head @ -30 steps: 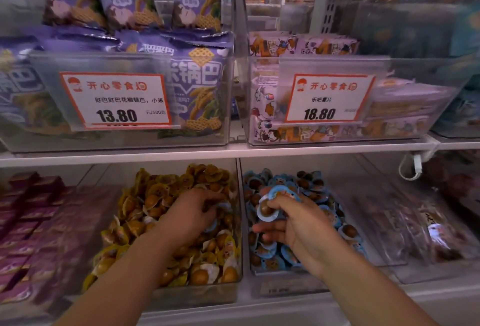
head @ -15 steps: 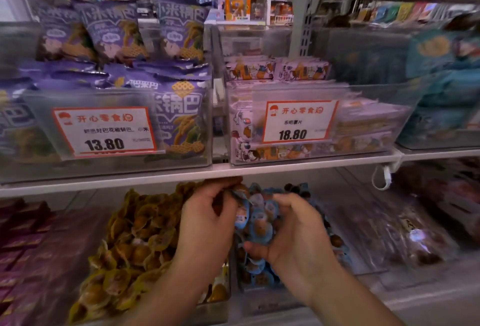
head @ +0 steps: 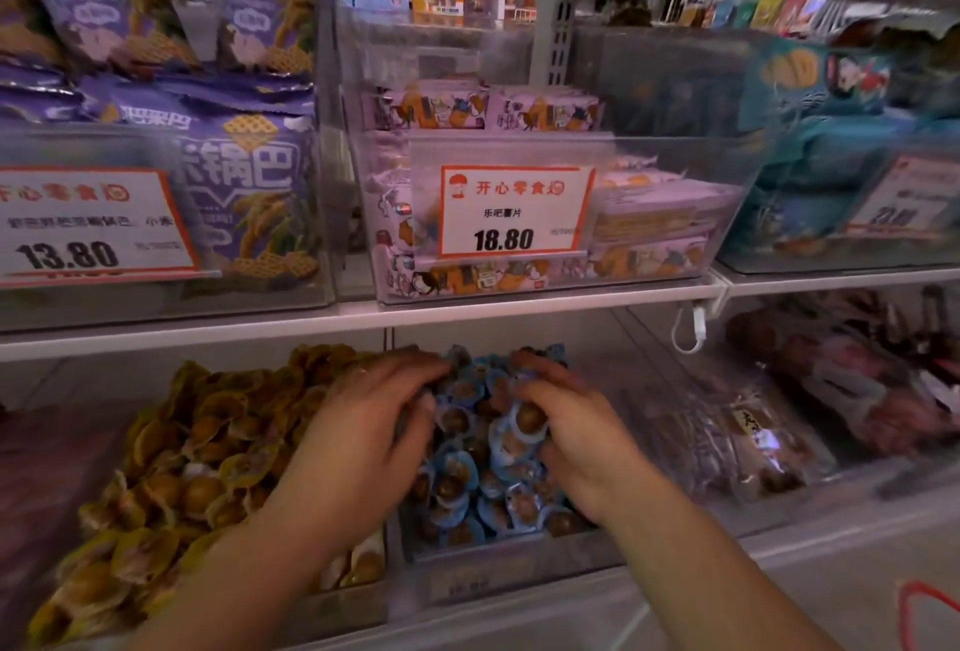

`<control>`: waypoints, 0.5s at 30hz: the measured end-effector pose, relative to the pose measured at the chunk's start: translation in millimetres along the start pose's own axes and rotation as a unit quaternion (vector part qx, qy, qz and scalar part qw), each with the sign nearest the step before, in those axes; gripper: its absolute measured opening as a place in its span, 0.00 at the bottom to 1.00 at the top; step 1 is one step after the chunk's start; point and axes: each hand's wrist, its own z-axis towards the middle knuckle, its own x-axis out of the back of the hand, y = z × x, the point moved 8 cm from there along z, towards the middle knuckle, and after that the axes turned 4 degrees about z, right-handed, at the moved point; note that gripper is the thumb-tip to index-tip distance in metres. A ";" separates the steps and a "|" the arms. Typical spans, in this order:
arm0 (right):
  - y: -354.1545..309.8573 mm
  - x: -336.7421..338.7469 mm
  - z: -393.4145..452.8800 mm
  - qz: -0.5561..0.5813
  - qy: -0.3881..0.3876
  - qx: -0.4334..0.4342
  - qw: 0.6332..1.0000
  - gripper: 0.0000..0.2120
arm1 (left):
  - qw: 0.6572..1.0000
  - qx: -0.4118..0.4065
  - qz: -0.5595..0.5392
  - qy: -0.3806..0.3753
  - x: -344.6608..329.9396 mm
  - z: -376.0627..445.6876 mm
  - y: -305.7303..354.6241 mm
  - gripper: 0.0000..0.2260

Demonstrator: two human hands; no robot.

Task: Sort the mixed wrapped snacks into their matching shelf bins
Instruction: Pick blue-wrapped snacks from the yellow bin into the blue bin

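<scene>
A store shelf seen from head height, two tiers of clear plastic bins. On the lower tier, far left, a bin of dark purple packets [head: 47, 448], blurred. Next to it, a bin of yellow-wrapped snacks [head: 192, 448], small round pieces in crinkled film, heaped loosely.

The left hand [head: 363, 437] reaches across the divider between the yellow bin and the blue bin [head: 498, 554], its fingers curled down into the top of the blue-wrapped snacks [head: 467, 479]. Whether it actually grips a piece cannot be told; the fingertips are buried. Just beside it, the right hand [head: 576, 435] also sits in the blue bin, fingers curled around what looks like a cluster of blue wrappers near the top of the pile.

These snacks look light and small, with slippery, crackling film around a firm round centre; pinching the frilled wrapper edge or cupping several together should hold them best, since single pieces may slide out.

Further right, bins of clear-bagged dark snacks [head: 753, 448]. On the tier above, purple bags [head: 249, 183], then a price card [head: 511, 211] reading 18.80.
</scene>
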 end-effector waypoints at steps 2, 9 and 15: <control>-5.0 -8.1 1.4 -0.046 -0.059 -0.011 0.997 0.14 | 0.993 0.090 -0.063 0.030 8.3 -1.9 -41.4 0.12; -31.3 -27.1 -18.3 -0.286 0.042 0.244 0.926 0.11 | 0.981 0.153 0.036 -0.110 5.5 -28.9 -123.4 0.11; 17.3 -98.5 -36.6 -0.440 -0.134 0.323 0.827 0.18 | 0.915 0.063 0.216 -0.335 -24.6 -58.3 -127.3 0.27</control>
